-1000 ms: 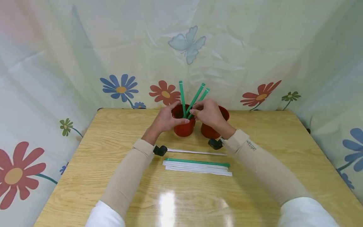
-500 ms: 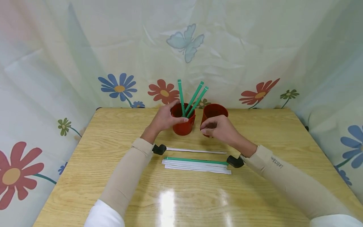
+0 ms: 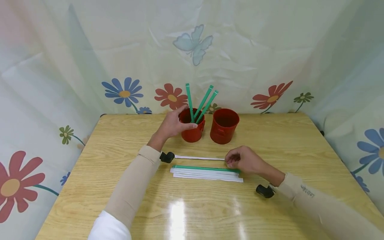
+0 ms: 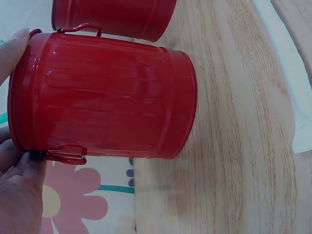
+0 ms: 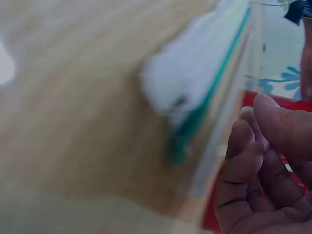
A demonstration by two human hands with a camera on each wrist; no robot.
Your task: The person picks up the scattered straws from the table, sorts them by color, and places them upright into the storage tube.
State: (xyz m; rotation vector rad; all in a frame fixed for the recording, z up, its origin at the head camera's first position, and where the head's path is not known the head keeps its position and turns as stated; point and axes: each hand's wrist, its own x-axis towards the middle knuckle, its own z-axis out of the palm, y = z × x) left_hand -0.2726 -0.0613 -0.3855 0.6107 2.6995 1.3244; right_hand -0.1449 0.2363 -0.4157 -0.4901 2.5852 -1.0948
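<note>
1. The left hand (image 3: 175,125) grips the rim of the left red bucket (image 3: 192,135), where three green strips (image 3: 189,96) lean; a light hold should steady it without tipping.
2. The right hand (image 3: 244,160) is at the right end of the lone white strip (image 3: 198,157) on the tabletop (image 3: 270,140), fingers loosely curled, nothing visible between them.
3. The step looks like picking up a strip: thumb and forefinger should part slightly, then pinch one end gently, since the strips look light.
4. The nearby green strip (image 3: 204,168) borders stacked white strips (image 3: 204,175); a low, narrow pinch would avoid disturbing them.
</note>
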